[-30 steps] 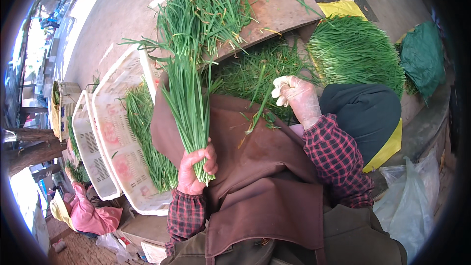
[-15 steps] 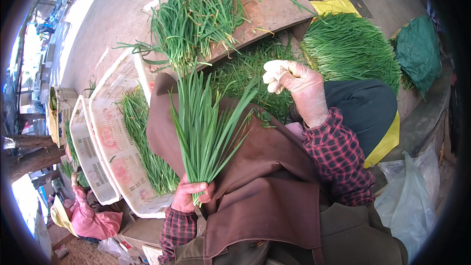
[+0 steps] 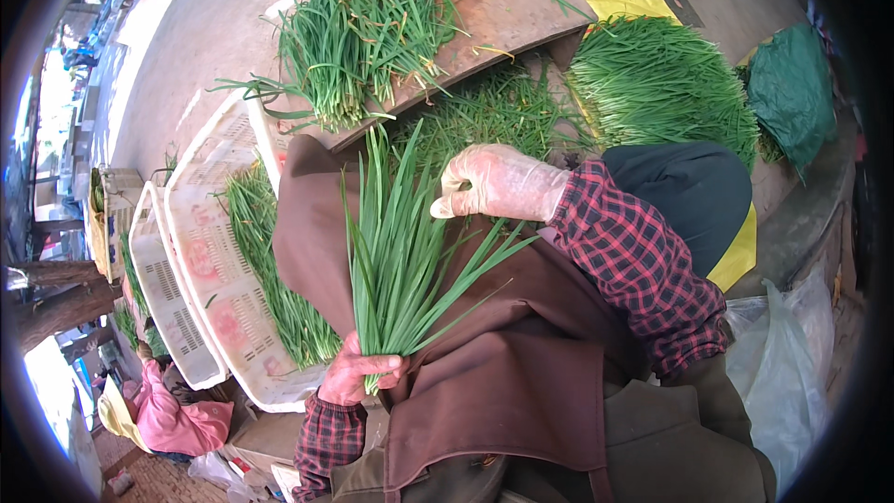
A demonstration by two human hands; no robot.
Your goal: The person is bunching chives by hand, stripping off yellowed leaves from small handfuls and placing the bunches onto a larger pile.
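Observation:
My bare left hand (image 3: pixel 350 373) is wrapped round the base of a bunch of garlic chives (image 3: pixel 384 265), low over my brown apron (image 3: pixel 521 345). The long flat leaves fan upward and to the right, their cut ends poking out below my thumb. My right hand (image 3: pixel 507 182), in a thin whitish glove, is beside the upper right of the fan. Its fingers are curled in and the thumb meets them; whether a leaf is caught between them I cannot make out.
A board (image 3: pixel 503 9) ahead carries a loose heap of chives (image 3: pixel 363 47). Chive scraps (image 3: pixel 494 116) lie below it. Neatly laid chives (image 3: pixel 661 84) rest on yellow sheeting at right. White plastic crates (image 3: pixel 209 261) stand at left; farther off sits a person in pink (image 3: pixel 182 414).
My right hand has come down and leftward, from above the apron's right side to the bunch. The bunch's leaves have spread more to the right; my left hand keeps its grip.

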